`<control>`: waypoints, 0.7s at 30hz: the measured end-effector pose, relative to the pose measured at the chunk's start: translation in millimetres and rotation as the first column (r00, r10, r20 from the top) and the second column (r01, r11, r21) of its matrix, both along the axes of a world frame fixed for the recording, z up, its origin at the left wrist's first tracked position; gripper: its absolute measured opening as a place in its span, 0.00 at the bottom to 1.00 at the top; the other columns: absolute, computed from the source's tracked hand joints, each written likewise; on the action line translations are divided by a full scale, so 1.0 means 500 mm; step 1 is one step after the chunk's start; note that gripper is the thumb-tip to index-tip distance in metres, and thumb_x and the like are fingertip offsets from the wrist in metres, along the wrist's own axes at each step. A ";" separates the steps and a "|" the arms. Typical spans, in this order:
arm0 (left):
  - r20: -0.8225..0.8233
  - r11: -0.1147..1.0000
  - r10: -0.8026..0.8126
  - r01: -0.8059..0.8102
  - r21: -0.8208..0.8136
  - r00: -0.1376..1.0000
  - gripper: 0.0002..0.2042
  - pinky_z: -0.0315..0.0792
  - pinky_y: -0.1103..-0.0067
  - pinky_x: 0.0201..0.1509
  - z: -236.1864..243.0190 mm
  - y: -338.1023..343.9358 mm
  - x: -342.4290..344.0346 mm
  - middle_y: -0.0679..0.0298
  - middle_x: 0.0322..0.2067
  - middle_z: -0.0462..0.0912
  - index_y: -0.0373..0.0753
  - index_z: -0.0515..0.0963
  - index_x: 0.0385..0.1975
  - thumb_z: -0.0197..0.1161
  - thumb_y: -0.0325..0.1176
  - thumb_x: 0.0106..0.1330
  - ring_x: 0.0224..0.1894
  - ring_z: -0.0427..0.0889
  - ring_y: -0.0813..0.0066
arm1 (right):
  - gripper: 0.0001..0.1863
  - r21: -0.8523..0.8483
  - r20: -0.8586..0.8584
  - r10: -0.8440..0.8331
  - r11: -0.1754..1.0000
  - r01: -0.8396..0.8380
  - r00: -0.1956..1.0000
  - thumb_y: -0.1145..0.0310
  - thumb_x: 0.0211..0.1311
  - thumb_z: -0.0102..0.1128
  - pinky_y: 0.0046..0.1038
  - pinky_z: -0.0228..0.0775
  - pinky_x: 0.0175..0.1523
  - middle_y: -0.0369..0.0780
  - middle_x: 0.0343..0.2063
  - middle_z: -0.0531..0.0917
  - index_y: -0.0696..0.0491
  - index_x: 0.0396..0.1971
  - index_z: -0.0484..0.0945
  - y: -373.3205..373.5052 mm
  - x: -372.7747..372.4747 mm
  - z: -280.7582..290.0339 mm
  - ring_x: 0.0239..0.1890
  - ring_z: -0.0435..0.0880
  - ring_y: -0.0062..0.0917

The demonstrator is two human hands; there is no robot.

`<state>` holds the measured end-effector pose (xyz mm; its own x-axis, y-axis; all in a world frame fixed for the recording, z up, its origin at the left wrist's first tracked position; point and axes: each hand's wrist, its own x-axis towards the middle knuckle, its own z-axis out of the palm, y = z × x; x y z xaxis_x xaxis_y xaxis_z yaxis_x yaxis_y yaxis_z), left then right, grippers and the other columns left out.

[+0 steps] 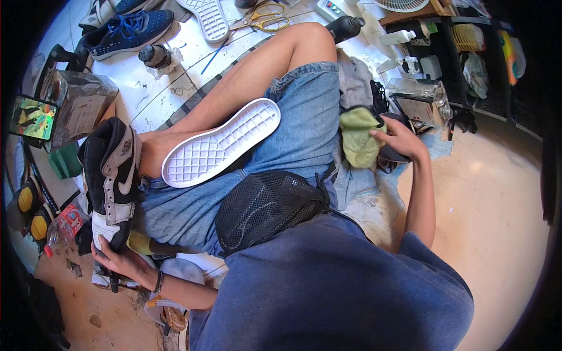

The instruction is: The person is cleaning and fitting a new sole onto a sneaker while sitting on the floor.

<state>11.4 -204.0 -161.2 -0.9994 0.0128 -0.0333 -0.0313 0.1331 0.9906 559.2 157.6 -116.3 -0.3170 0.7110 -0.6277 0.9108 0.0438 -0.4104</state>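
Note:
A white shoe sole [219, 143], tread side up, lies across my lap on my denim shorts. At lower left my left hand [126, 260] grips the toe end of a black, grey and white high-top sneaker [111, 175] that stands beside my left knee. On the right my right hand [401, 140] rests on a yellow-green cloth [358, 136] bunched on the floor, fingers closed on its edge next to a dark object. A black mesh pouch [266, 205] hangs at my waist.
A blue sneaker [126, 30], another white sole [208, 19], yellow-handled scissors [263, 17], a dark bottle [345, 26] and a small jar [155, 55] lie on the white floor ahead. A phone [32, 117] and a clear box [82, 102] stand at left; black shelves [462, 52] at right.

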 end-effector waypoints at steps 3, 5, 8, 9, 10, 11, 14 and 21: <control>0.046 0.978 -0.195 0.197 -0.062 0.980 0.19 0.70 0.70 0.57 -0.051 0.035 -0.017 0.54 0.50 0.74 0.36 0.70 0.55 0.65 0.35 0.68 0.53 0.74 0.64 | 0.21 -0.478 0.112 -0.040 0.874 0.090 0.993 0.67 0.59 0.66 0.21 0.72 0.43 0.33 0.36 0.85 0.58 0.51 0.79 0.025 0.076 0.031 0.37 0.79 0.14; -0.003 0.988 -0.146 0.146 -0.059 0.989 0.19 0.70 0.70 0.58 0.017 -0.033 -0.009 0.54 0.51 0.74 0.36 0.70 0.55 0.65 0.35 0.68 0.54 0.74 0.65 | 0.24 -0.540 0.178 0.227 0.836 -0.098 0.957 0.59 0.55 0.72 0.21 0.72 0.37 0.32 0.30 0.84 0.58 0.48 0.81 0.049 -0.046 0.072 0.31 0.78 0.14; 0.014 0.982 -0.186 0.186 0.022 0.982 0.18 0.67 0.71 0.61 0.021 -0.027 -0.016 0.55 0.52 0.74 0.36 0.71 0.55 0.63 0.34 0.68 0.55 0.74 0.65 | 0.28 -0.188 0.027 0.065 0.980 -0.058 0.998 0.48 0.54 0.72 0.28 0.74 0.38 0.37 0.28 0.85 0.60 0.39 0.83 0.065 0.029 0.052 0.30 0.81 0.22; 0.015 0.987 -0.150 0.149 0.052 0.989 0.18 0.67 0.70 0.62 0.023 -0.019 -0.013 0.55 0.53 0.73 0.35 0.71 0.55 0.62 0.34 0.68 0.56 0.73 0.64 | 0.28 -0.157 0.051 -0.039 0.986 0.047 0.998 0.47 0.58 0.68 0.30 0.75 0.41 0.41 0.28 0.86 0.60 0.41 0.83 0.084 0.009 0.024 0.32 0.83 0.27; 0.021 0.991 -0.104 0.102 0.084 0.994 0.18 0.67 0.70 0.62 0.024 -0.014 -0.008 0.56 0.54 0.72 0.35 0.71 0.55 0.62 0.33 0.67 0.57 0.72 0.64 | 0.26 0.133 0.132 0.093 0.985 -0.110 0.987 0.48 0.61 0.64 0.31 0.76 0.41 0.46 0.28 0.86 0.59 0.43 0.82 0.091 -0.012 -0.039 0.34 0.85 0.33; -0.002 0.991 -0.077 0.077 0.106 0.997 0.18 0.66 0.70 0.62 0.028 -0.014 0.001 0.54 0.55 0.71 0.37 0.71 0.54 0.61 0.34 0.66 0.57 0.71 0.61 | 0.27 0.218 0.080 0.046 0.974 -0.063 0.996 0.48 0.61 0.64 0.34 0.76 0.44 0.50 0.32 0.86 0.58 0.48 0.81 0.084 -0.038 -0.111 0.38 0.86 0.40; -0.022 0.996 -0.082 0.083 0.031 0.996 0.18 0.66 0.70 0.61 0.023 -0.039 0.011 0.55 0.55 0.71 0.37 0.71 0.54 0.62 0.35 0.66 0.56 0.71 0.62 | 0.25 0.500 0.128 0.020 0.862 -0.082 0.992 0.53 0.64 0.59 0.42 0.70 0.57 0.53 0.38 0.83 0.58 0.52 0.77 0.061 -0.076 -0.291 0.50 0.80 0.49; -0.081 0.919 -0.319 0.287 -0.272 0.944 0.15 0.64 0.74 0.64 0.022 -0.023 0.026 0.57 0.55 0.75 0.33 0.71 0.53 0.61 0.31 0.71 0.57 0.72 0.69 | 0.25 0.640 -0.410 -0.303 0.576 0.508 0.860 0.56 0.76 0.46 0.33 0.67 0.60 0.53 0.48 0.82 0.65 0.52 0.76 0.128 0.043 -0.176 0.53 0.80 0.38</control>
